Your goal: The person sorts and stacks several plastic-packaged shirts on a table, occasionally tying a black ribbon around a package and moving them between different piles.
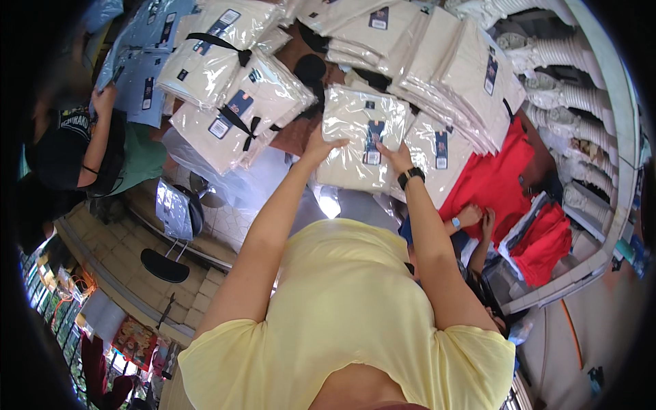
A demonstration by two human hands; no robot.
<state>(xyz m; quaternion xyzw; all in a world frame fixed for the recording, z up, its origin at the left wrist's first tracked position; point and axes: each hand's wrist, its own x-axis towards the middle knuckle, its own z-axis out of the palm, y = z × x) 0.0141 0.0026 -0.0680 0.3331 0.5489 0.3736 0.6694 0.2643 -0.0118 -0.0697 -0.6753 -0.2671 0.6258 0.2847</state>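
A flat, folded cream garment in a clear plastic bag (348, 116) lies between my hands, with a dark label and a white tag on its front. My left hand (324, 148) grips its left edge, thumb on top and the other fingers hidden beneath. On the right side, my right hand (398, 158) pinches it near the label, a dark band round the wrist. Another bagged cream garment (445, 140) lies close by my right hand. To the left are stacks of the same bagged garments (273, 89), bound with black ties (251, 128).
More bagged cream garments (454, 61) cover the far side. At left, a person (75, 147) handles light blue bagged garments (140, 72). Another person's hands (471, 217) touch red cloth (502, 174) at right. White balusters (574, 96) line the right edge; a dark chair part (165, 265) stands left.
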